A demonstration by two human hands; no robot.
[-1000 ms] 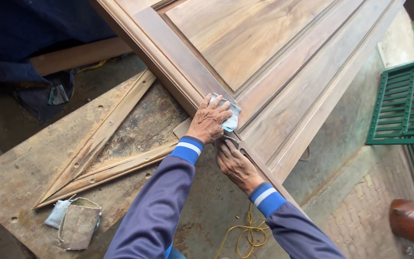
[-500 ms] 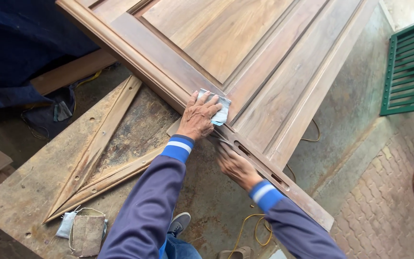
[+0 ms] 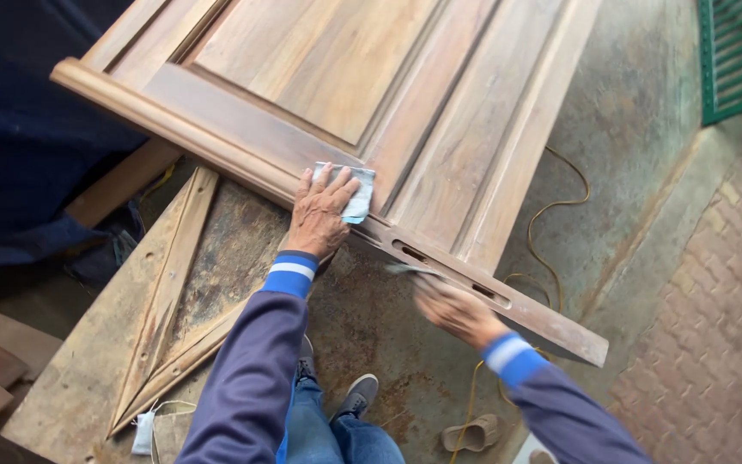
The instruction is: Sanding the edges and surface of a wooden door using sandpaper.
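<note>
left hand (image 3: 321, 216) flat on the wooden door (image 3: 371, 112), fingers spread and pressing a pale blue-grey sheet of sandpaper (image 3: 355, 191) onto the bottom rail, right beside the moulded edge. the sheet sits under the fingertips, one corner poking out past them toward the panel. right hand (image 3: 453, 311) is down by the door's near edge, just below the two slots cut into it (it's blurred, so i cannot tell how far it is open or whether the thin grey strip at its fingertips is in its grip). both sleeves are dark blue with bright blue and white cuffs. the door lies tilted across a stained, worn bench (image 3: 242, 249) with a triangular wooden frame (image 3: 169, 292) on it. a yellow cord (image 3: 551, 215) loops over the concrete floor, a sandal (image 3: 471, 434) lies near the person's feet, and a green grille (image 3: 740, 56) stands at the top right.
</note>
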